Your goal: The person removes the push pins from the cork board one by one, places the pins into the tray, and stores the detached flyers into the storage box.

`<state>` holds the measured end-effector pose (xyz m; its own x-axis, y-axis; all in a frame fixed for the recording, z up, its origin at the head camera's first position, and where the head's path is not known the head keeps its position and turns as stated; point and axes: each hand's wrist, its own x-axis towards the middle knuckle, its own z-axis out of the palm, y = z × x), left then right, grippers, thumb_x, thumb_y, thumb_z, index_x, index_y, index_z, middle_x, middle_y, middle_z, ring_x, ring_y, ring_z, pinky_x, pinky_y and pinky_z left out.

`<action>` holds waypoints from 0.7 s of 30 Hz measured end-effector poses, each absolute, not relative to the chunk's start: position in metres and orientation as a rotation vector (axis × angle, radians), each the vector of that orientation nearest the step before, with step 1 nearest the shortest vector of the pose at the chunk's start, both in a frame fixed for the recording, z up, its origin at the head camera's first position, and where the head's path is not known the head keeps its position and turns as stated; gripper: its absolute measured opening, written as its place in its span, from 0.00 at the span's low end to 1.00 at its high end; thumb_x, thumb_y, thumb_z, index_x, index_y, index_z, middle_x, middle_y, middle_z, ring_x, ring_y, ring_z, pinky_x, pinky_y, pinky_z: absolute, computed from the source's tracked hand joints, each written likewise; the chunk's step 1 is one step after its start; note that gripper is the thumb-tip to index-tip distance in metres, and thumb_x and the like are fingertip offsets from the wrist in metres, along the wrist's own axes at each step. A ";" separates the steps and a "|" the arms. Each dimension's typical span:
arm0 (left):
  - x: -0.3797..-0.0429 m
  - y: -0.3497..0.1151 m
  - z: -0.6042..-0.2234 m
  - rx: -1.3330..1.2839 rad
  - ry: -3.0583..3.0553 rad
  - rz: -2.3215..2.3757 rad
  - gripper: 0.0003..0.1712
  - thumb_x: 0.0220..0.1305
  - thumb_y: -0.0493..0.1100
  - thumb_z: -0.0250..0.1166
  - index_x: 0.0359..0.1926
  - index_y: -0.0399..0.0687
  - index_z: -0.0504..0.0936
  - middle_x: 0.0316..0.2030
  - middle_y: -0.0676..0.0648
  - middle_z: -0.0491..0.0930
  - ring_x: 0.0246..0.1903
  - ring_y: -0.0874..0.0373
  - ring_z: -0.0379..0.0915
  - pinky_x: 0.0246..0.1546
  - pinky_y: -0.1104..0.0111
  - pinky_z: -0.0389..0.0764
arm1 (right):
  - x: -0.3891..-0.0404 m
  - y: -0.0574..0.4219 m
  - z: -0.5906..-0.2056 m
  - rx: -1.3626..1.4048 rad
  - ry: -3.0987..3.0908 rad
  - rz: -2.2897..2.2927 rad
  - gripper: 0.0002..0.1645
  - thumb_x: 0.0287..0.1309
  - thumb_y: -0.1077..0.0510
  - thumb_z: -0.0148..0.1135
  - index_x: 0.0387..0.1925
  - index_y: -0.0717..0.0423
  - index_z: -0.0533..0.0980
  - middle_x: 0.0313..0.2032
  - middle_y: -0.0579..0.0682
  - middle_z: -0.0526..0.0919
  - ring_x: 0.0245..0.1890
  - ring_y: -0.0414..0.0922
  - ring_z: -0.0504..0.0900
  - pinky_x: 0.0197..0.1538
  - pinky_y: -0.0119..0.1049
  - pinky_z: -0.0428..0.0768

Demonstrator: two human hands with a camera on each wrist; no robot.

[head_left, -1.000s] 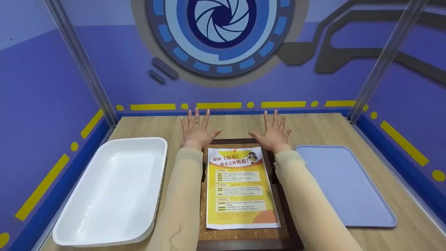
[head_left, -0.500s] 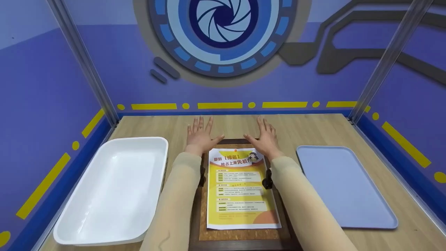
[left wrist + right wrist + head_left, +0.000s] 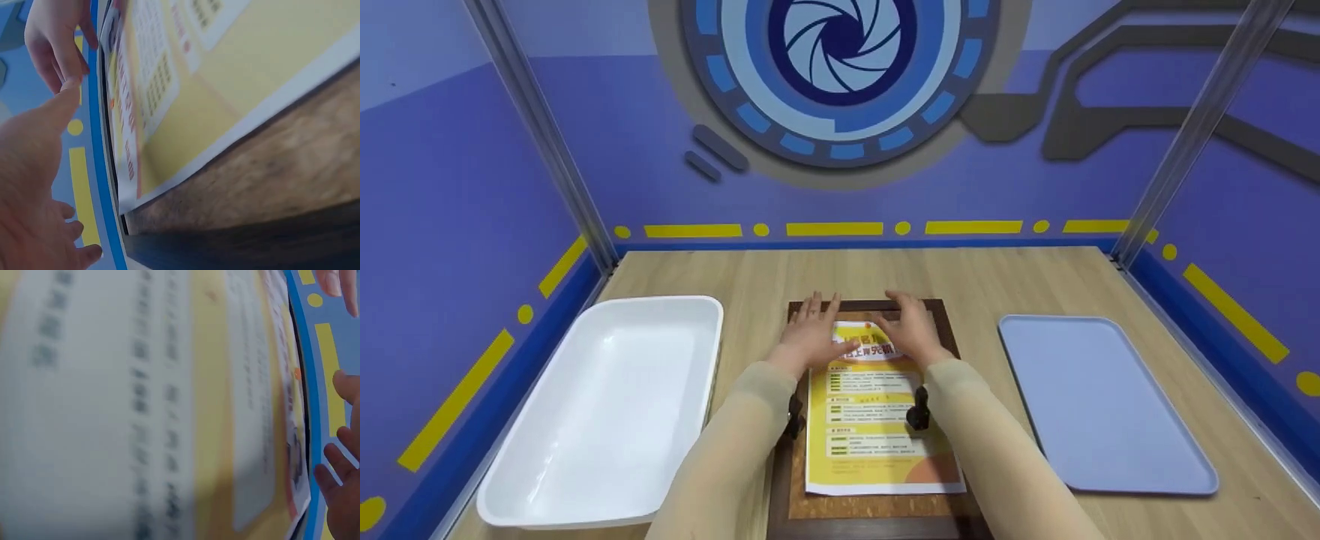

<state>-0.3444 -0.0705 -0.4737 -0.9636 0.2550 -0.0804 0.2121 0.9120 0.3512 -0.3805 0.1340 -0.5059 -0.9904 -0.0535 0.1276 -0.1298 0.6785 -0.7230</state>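
Tabletop (image 3: 855,274) carries a framed board (image 3: 825,507), yellow paper (image 3: 877,442) on it. Left hand (image 3: 810,339) and right hand (image 3: 913,328) are above its top, each grip spread, empty; the step seems a reach. Next move probably calls for pinching the orange pin (image 3: 868,325).

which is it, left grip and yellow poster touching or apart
Apart: the left wrist view shows the blue strip through a gap between the left grip and the yellow poster.
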 end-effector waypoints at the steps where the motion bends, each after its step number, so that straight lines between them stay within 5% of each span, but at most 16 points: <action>1: -0.341 -0.069 -0.475 0.362 2.933 0.524 0.56 0.69 0.70 0.59 0.84 0.58 0.39 0.83 0.39 0.34 0.83 0.40 0.31 0.81 0.45 0.46 | -0.379 0.132 -0.508 0.150 -2.789 1.239 0.34 0.69 0.54 0.66 0.73 0.54 0.68 0.70 0.58 0.73 0.71 0.57 0.73 0.73 0.53 0.72; 7: -0.322 -0.062 -0.480 0.357 2.831 0.435 0.58 0.66 0.72 0.61 0.84 0.59 0.41 0.83 0.39 0.37 0.83 0.39 0.30 0.82 0.45 0.44 | -0.378 0.123 -0.519 0.177 -2.773 1.360 0.25 0.69 0.62 0.64 0.66 0.59 0.74 0.62 0.58 0.79 0.66 0.55 0.79 0.69 0.49 0.77; 21: -0.304 -0.064 -0.483 0.356 2.736 0.371 0.62 0.59 0.78 0.63 0.83 0.57 0.48 0.83 0.38 0.37 0.82 0.37 0.27 0.79 0.37 0.37 | -0.379 0.119 -0.524 0.219 -2.894 1.114 0.18 0.70 0.58 0.64 0.59 0.50 0.83 0.64 0.55 0.74 0.68 0.56 0.68 0.70 0.58 0.72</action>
